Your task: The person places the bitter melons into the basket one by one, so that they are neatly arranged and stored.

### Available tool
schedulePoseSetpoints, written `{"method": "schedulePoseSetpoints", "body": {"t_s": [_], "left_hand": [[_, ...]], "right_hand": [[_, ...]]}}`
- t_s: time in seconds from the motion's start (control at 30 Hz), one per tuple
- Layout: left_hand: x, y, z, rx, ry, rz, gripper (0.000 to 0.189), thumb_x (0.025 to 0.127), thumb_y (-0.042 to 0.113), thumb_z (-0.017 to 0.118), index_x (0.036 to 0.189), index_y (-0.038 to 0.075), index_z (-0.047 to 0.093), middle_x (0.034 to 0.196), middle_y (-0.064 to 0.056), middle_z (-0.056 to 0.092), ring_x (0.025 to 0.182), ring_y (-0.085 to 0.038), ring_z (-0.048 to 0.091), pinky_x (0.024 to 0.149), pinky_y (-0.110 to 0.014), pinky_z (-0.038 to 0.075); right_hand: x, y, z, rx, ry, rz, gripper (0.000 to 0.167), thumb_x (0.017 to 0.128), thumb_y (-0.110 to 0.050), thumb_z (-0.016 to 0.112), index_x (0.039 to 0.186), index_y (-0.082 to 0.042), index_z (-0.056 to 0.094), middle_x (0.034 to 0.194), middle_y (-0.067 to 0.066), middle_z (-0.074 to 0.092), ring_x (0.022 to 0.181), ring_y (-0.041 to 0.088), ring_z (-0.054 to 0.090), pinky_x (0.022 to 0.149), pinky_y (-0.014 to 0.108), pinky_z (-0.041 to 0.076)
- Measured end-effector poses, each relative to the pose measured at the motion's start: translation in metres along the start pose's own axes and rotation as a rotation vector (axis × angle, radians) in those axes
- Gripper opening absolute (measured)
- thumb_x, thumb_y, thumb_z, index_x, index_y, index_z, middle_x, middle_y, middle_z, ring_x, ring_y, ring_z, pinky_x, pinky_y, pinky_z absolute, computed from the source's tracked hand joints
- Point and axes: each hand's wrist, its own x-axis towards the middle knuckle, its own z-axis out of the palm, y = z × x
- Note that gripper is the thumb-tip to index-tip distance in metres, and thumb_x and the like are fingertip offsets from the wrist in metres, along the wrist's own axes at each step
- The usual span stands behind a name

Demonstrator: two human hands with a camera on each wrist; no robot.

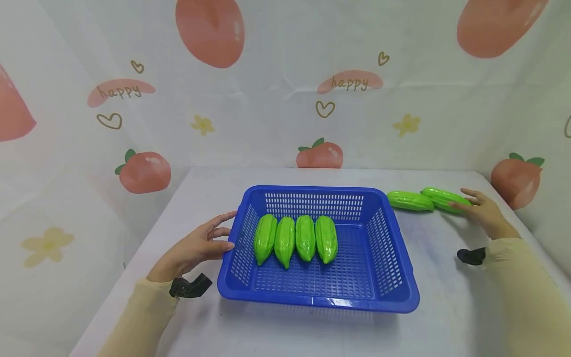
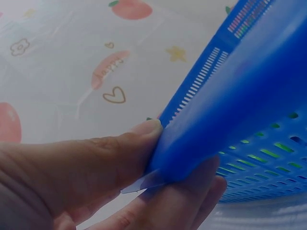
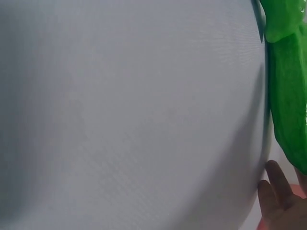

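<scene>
In the head view a blue plastic basket (image 1: pixel 312 301) holds several bright green, ridged bitter melons (image 1: pixel 285 240) lying side by side in its left half. My left hand (image 1: pixel 192 250) pinches the basket's left rim; the left wrist view shows the thumb on one face and fingers (image 2: pixel 192 196) below. Over at the right, my right hand (image 1: pixel 486 213) is spread around the outer end of a bitter melon (image 1: pixel 441 199), thumb on the near side. Its fingers look fairly straight in the right wrist view, beside the melon's tip (image 3: pixel 290 110). Whether they touch it is unclear.
Another bitter melon (image 1: pixel 409 201) lies left of the one by my right hand, end to end with it, just off the basket's back right corner. The white tabletop (image 1: pixel 437 277) ends at a fruit-printed cloth backdrop (image 1: pixel 267 119) behind and at the sides.
</scene>
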Motion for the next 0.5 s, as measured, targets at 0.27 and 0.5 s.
{"method": "schedulePoseSetpoints", "body": {"t_s": [0.27,0.5], "left_hand": [[-0.0008,0.0011,0.0013,0.021,0.007,0.0,0.085,0.089,0.019,0.07,0.155,0.021,0.017,0.131,-0.023,0.053,0.102,-0.03,0.068,0.092,-0.046,0.054],[-0.0026,0.0033,0.0016,0.024,0.007,0.004,0.085,0.089,0.018,0.07,0.155,0.019,0.017,0.131,-0.025,0.052,0.101,-0.031,0.068,0.092,-0.047,0.054]], "right_hand": [[0.0023,-0.0009,0.0043,-0.044,0.036,0.05,0.087,0.094,-0.045,0.057,0.149,0.005,0.014,0.145,0.047,0.01,0.134,0.064,0.01,0.106,0.074,0.014],[0.0033,-0.0051,0.0065,-0.049,-0.003,0.054,0.084,0.093,-0.042,0.061,0.148,0.007,0.019,0.146,0.045,0.011,0.134,0.062,0.014,0.106,0.073,0.018]]}}
